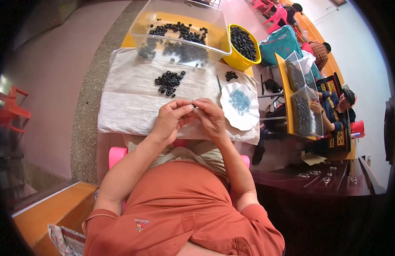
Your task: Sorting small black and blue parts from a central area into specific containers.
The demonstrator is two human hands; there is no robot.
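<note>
My left hand [171, 119] and my right hand [212, 118] meet over the near part of a white cloth [129, 98]. Their fingertips pinch one small black ring-shaped piece [193, 105], mostly covered by the fingers. Just beyond my left hand lies a loose pile of black ring-shaped pieces [168, 82]. To the right of my right hand sits a white scalloped plate [245, 124] holding many tiny pale-blue bits [239, 101]. A thin dark tool [219, 83] rests by the plate's left rim. Beyond the plate is a smaller cluster of black pieces [231, 76].
At the table's far side stand a clear plastic bin [139, 25] and a yellow basin [240, 64], both with black pieces. To the right, clear boxes [302, 102] of dark pieces stand on another table near a seated person [334, 106]. A red chair [11, 111] is far left.
</note>
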